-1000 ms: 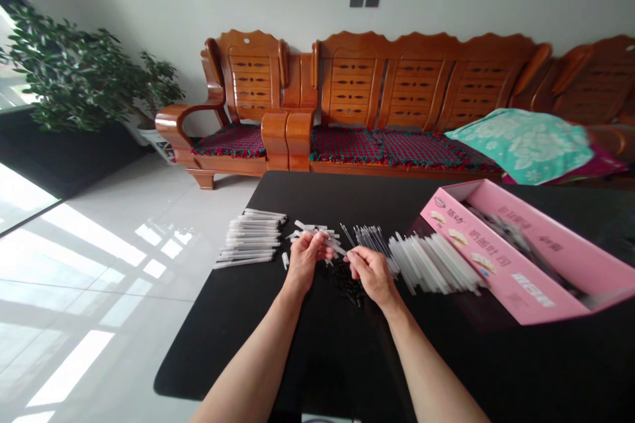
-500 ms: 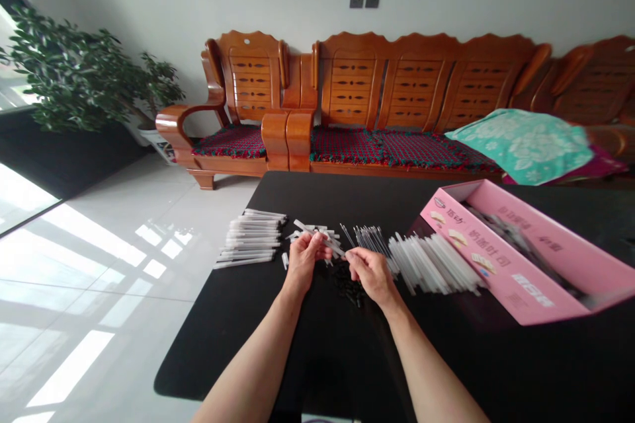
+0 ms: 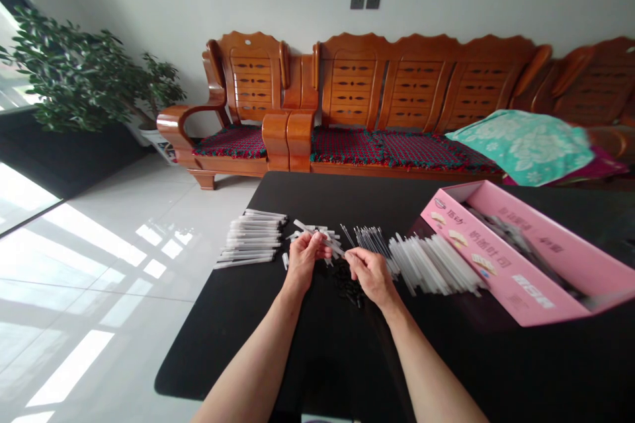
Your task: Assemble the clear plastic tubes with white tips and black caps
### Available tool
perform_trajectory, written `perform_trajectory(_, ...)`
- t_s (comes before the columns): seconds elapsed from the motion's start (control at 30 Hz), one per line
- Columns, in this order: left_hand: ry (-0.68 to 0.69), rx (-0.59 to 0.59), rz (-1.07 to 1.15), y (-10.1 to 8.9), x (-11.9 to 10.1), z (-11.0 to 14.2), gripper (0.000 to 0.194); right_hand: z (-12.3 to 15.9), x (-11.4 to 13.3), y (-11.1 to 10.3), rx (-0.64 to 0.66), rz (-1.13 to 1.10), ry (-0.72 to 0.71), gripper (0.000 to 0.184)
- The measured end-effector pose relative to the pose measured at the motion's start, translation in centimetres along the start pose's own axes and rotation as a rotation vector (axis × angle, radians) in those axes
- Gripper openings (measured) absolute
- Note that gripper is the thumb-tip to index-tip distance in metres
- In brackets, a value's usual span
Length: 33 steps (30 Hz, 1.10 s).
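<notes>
My left hand (image 3: 303,259) is closed, thumb against fingers, on one end of a slim whitish pen barrel (image 3: 336,250). Its other end meets the pinched fingertips of my right hand (image 3: 370,271), which hide it. Just behind the hands lies a loose heap of short white pen caps (image 3: 302,226). Small black plugs (image 3: 351,291) are scattered below the fingers. Beside my right hand, thin dark pen refills (image 3: 370,238) lie in a row, followed by a stack of translucent tubes (image 3: 429,263). On the left rests a row of white pens with dark ends (image 3: 253,238).
A pink cardboard box (image 3: 501,264) with a dark, partly hidden load stands on the right of the black table (image 3: 238,337). Behind the table runs a wooden sofa (image 3: 411,86), with a turquoise cloth (image 3: 528,145) on it. A potted plant (image 3: 94,76) is at far left.
Almost nothing differs. Both hands keep the same place and grip, with at most a tiny shift of the right fingers; the rows and heaps are unchanged.
</notes>
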<state>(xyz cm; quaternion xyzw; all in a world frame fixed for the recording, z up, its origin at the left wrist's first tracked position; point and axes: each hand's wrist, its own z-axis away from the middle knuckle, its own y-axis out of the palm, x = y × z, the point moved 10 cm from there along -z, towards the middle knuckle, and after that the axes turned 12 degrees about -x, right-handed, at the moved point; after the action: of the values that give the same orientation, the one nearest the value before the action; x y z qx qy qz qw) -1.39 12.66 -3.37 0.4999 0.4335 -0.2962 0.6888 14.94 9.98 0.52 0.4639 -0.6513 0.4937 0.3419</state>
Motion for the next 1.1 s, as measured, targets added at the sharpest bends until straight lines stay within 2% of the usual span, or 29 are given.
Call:
perform_trajectory(0.1,-0.004,0.009,-0.002,0.2,0.0,0.1,0.046,0.0,0.0,0.1,0.005,0.027,-0.019,0.027)
perform_trajectory(0.2,-0.002,0.003,-0.007,0.2,-0.1,0.1,0.046,-0.1,-0.9,0.1,-0.026,-0.02,0.037,0.021)
perform_trajectory(0.3,0.001,-0.007,-0.009,0.1,-0.1,0.1,0.046,-0.2,-1.6,-0.1,-0.056,-0.064,0.096,0.023)
perform_trajectory(0.5,-0.004,-0.008,0.003,0.0,0.0,0.1,0.045,0.0,-0.4,0.2,0.007,0.039,-0.027,0.029)
perform_trajectory(0.6,-0.005,-0.006,0.0,0.0,0.1,0.1,0.045,-0.1,-1.2,0.1,-0.033,0.008,0.027,0.021)
perform_trajectory(0.7,-0.002,-0.011,-0.003,0.0,0.0,0.0,0.046,-0.2,-1.8,-0.2,-0.075,-0.012,0.069,0.022)
perform_trajectory(0.87,0.002,-0.018,-0.007,-0.1,0.1,-0.1,0.047,-0.1,-0.9,0.1,-0.023,0.046,-0.016,0.027)
perform_trajectory(1.0,-0.002,-0.014,-0.008,-0.1,0.2,-0.2,0.046,-0.3,-1.5,-0.1,-0.064,-0.008,0.047,0.021)
perform_trajectory(1.1,0.001,-0.011,-0.002,-0.1,0.2,-0.2,0.045,-0.2,-1.5,-0.1,-0.063,0.011,0.051,0.025)
